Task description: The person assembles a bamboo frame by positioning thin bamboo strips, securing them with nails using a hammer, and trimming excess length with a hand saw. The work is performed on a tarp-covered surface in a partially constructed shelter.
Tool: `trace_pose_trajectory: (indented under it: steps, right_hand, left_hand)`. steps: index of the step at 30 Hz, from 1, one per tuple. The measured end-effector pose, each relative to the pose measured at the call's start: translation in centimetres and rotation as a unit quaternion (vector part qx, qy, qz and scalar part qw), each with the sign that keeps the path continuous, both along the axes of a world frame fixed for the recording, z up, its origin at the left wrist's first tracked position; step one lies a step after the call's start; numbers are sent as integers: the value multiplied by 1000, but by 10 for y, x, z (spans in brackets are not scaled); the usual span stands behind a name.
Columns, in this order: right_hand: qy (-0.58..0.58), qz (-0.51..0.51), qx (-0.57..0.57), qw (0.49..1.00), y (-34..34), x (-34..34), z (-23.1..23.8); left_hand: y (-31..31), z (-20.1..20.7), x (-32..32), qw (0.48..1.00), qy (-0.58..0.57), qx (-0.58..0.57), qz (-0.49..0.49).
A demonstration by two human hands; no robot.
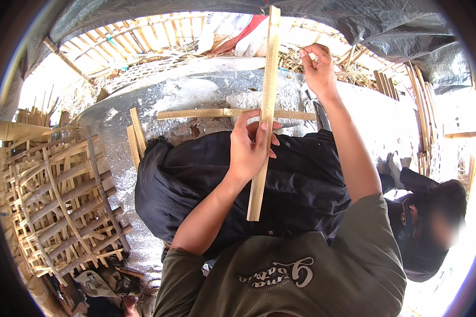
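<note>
My left hand [250, 147] is closed around a long, pale bamboo strip [270, 68], a little below its middle. The strip stands nearly upright in the picture, its near end over the dark cloth [206, 169] on my lap. To the right of its far part, my right hand [319, 70] is raised with fingers curled and thumb and forefinger pinched. Whatever may be between them is too small to make out. Beyond my knees lies another bamboo strip [190, 113], running crosswise behind the held one. Two short bamboo pieces [135, 136] lean at the left of the cloth.
A woven bamboo lattice [63, 206] stands at the left. On the right, close to my elbow, another person [420, 227] in dark clothes sits low. Silvery-grey sheeting [111, 124] covers the ground ahead. Dark plastic sheeting [402, 26] hangs above, with bamboo slats [418, 111] upright at the right.
</note>
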State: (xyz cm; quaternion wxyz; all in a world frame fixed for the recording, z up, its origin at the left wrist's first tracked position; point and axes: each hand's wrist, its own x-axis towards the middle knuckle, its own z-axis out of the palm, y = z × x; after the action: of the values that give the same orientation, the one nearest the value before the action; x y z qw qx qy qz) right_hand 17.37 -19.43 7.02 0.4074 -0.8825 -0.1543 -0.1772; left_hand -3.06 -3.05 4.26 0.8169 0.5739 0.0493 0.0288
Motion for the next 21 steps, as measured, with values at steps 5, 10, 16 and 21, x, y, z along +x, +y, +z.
trace_pose_trajectory:
  steps: [5,10,16,21]
  right_hand:
    - [-102,-60,-164,979,-20,13,12]
    - [8,-91,-258,962,-52,14,1]
    - [67,-63,-324,941,-104,-3,-74]
    - [179,-82,-267,943,-123,-23,-105]
  left_hand:
    - [1,-1,1,1000,4,-4,1]
    - [0,-4,1,1000,8,-8,-15]
    - [0,-14,3,998,24,-37,-46]
    - [-1,-24,7,993,70,-57,-73]
